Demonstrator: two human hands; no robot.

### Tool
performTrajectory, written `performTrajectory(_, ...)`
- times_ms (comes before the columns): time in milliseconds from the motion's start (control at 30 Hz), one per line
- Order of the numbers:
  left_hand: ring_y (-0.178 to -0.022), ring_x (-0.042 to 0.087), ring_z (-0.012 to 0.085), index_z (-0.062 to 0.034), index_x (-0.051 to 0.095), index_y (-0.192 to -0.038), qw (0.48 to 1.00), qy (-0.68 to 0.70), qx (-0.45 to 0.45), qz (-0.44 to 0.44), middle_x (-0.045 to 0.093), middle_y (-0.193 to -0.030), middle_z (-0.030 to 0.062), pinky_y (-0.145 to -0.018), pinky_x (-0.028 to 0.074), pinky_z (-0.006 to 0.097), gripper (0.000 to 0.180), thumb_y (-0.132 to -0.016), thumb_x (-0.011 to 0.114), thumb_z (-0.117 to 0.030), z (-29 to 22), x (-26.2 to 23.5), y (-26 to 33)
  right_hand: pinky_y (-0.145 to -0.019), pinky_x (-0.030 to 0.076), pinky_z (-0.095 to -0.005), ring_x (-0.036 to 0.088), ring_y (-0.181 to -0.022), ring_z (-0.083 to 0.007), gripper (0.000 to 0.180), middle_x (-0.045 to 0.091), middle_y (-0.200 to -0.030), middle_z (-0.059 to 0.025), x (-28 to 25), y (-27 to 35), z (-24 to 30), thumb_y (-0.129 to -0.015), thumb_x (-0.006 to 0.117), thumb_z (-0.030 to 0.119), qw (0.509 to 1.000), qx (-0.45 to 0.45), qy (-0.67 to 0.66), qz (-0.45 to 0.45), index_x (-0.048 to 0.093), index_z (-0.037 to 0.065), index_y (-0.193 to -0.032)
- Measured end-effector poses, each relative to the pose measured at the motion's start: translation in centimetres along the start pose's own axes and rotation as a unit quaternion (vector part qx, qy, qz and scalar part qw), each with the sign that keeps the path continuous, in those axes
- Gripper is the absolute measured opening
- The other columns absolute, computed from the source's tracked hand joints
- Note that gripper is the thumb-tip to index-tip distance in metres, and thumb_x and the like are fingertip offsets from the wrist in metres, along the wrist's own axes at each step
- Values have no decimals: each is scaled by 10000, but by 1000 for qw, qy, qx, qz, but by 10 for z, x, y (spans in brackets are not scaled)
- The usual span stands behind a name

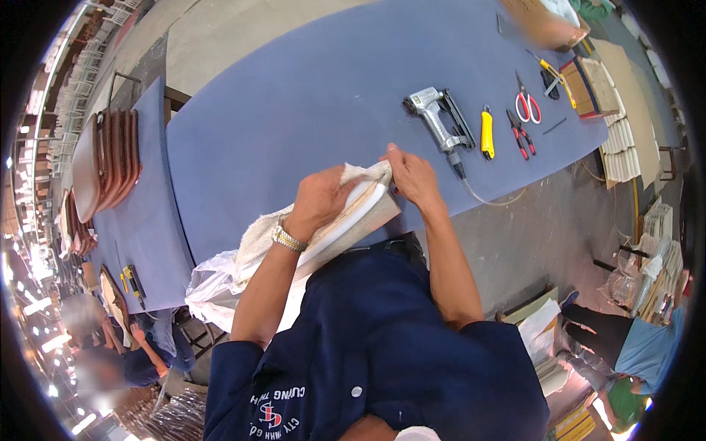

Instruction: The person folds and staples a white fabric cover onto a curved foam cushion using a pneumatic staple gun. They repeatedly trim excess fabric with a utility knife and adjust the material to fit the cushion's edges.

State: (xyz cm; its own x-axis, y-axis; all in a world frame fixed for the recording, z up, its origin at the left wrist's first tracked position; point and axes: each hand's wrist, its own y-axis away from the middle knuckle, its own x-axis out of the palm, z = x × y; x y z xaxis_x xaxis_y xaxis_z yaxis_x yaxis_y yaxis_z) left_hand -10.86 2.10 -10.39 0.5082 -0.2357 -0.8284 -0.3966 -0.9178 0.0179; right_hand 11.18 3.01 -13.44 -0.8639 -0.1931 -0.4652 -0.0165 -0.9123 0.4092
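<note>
At the near edge of the blue-covered table (309, 95), I hold an upholstered seat pad with beige fabric (375, 217) and a white edge strip (353, 214). My left hand (321, 197), below which a watch circles the wrist, is closed on the fabric flap along the pad's upper side. At the pad's far right corner my right hand (412, 176) pinches the gathered cloth, thumb up. Clear plastic wrap (209, 287) hangs around the pad's left end. A silver staple gun (439, 121) with an air hose lies beyond my right hand, apart from it.
Right of the staple gun lie a yellow-handled tool (487, 132), red-handled pliers (520, 136), red-handled scissors (526, 104) and a yellow cutter (559, 82). A cardboard box (590, 87) sits at the table's right end. Brown seats (110, 162) are stacked at left. Other people work at lower left and lower right.
</note>
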Motion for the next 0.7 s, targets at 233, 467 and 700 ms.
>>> performTrajectory(233, -576, 482, 193, 9, 684, -880, 966, 171, -179, -81, 555, -621, 141, -569, 431, 379, 445, -1016, 651, -414, -2, 27, -9, -764, 525, -455, 711, -760, -361, 625, 704, -718, -181, -5, -20, -11, -1048, 371, 517, 996, -93, 11, 4, 788, 52, -1012)
performTrajectory(467, -667, 499, 101, 17, 705, -941, 915, 262, -286, -108, 612, -696, 51, -618, 459, 325, 328, -1015, 673, -301, -16, 23, -35, -797, 519, -468, 708, -816, -396, 622, 734, -805, -202, -13, -76, -4, -1055, 356, 495, 986, -155, 12, 56, 791, 55, -994)
performTrajectory(700, -865, 663, 150, -7, 743, -1115, 942, 233, -136, -197, 742, -1026, 88, -769, 528, 314, 223, -951, 703, -153, -9, 46, -51, -876, 522, -473, 705, -935, -433, 611, 750, -920, -222, -19, -89, 0, -1047, 356, 483, 984, -121, 8, 131, 796, 61, -1016)
